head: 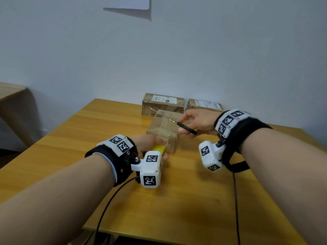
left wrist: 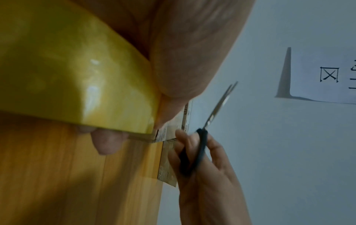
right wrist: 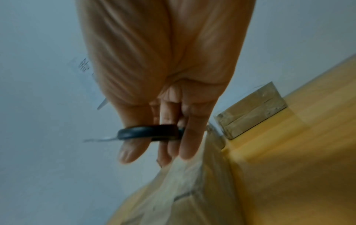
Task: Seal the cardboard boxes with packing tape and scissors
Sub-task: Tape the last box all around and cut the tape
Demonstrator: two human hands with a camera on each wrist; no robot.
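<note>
between the two hands, on the wooden tabletop (head: pixel 177 200), sits a small cardboard box (head: pixel 163 130), brown, its top glossy with clear tape. the left hand (head: pixel 148 145) grips a roll of yellow packing tape (head: pixel 159 149) against the near end of that box, fingers curled round it; in the left wrist view the roll (left wrist: pixel 77 76) is a broad shiny yellow band with fingertips (left wrist: pixel 106 143) showing under its edge, and its cardboard core is only partly seen. the right hand (head: pixel 196 121) holds a pair of scissors (head: pixel 180 125) above the box, thumb and fingers through the black plastic loops, thin metal blades pointing away to the left and slightly parted at the tips in the left wrist view (left wrist: pixel 215 115). the right wrist view shows the black loop (right wrist: pixel 150 132) round the thumb, the blades blurred.

beyond the right hand, against the pale wall (head: pixel 177 50), lie two more cardboard boxes: one (head: pixel 162 104) with a white shipping label whose print is too small to read, and another (head: pixel 205 105), partly hidden by the right hand, also labelled and unreadable. a white sheet of paper (head: pixel 127 2) hangs on the wall, cut off at the frame top; in the left wrist view it (left wrist: pixel 327 79) carries black characters, cut off and not clearly readable. both wrists wear black straps with white blocks bearing black-and-white square markers.
</note>
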